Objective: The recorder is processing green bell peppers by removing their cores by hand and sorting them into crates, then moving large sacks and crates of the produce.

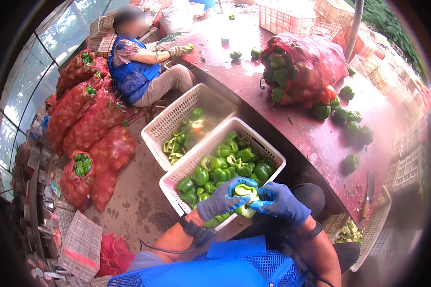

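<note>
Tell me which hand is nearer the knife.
Right. The right hand is left of the knife; the left hand is farther left, across the pepper.

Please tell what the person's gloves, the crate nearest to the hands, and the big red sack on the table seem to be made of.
Gloves: matt, grey knit-like fabric; glossy blue areas suggest a rubbery coating.
Crate: probably moulded plastic, pale and smooth, judging by its slotted walls and rounded corners.
Sack: likely plastic netting, slightly shiny; peppers show through its mesh.

The fingertips point(259, 205) of grey-blue knitted gloves point(294, 213) are showing bright blue; between them, an opened roundish bell pepper point(244, 190) is showing green skin and pale flesh.
</note>
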### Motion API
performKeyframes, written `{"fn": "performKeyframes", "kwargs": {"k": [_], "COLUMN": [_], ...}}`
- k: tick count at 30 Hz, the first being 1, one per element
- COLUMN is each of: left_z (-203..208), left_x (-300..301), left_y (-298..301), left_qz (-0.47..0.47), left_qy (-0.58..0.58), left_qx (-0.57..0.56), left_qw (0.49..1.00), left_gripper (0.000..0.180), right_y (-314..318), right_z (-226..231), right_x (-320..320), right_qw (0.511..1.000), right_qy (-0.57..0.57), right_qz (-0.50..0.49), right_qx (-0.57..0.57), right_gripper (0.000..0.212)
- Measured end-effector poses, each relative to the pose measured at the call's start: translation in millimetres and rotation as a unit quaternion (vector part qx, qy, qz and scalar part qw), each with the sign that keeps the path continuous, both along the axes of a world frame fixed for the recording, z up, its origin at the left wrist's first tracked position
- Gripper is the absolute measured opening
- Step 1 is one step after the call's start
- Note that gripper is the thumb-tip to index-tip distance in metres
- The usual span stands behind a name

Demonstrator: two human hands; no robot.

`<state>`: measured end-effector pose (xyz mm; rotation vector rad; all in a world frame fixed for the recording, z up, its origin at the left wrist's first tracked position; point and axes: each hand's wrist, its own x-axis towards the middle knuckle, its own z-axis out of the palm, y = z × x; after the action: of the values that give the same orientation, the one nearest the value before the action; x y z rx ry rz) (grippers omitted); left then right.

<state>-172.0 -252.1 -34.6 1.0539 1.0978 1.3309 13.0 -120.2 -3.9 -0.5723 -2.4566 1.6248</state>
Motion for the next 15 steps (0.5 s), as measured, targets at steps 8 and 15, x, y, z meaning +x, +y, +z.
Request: {"fn": "performKeyframes", "kwargs": {"k": [8,15], "left_z": [-11.8,-19.0], "left_x": [15.0,23.4], "left_y": [-0.8,8.4], "left_qz": [0.002,0.072], "left_qy": [0.015,0.083], "left_qx": [-0.016,0.015], "left_qw": [1.0,0.994], "left_gripper": [0.043,0.038], "right_y": [-9.4,-17.0], "right_z": [-11.9,-22.5], "right_x": [13.2,13.5], "right_qw": [0.99,0.956], "right_qy": [-0.008,-0.02], "right_qz": [-0.041,-0.098], "right_qx": [0.131,0.275], "right_gripper": [0.031,0.03]}}
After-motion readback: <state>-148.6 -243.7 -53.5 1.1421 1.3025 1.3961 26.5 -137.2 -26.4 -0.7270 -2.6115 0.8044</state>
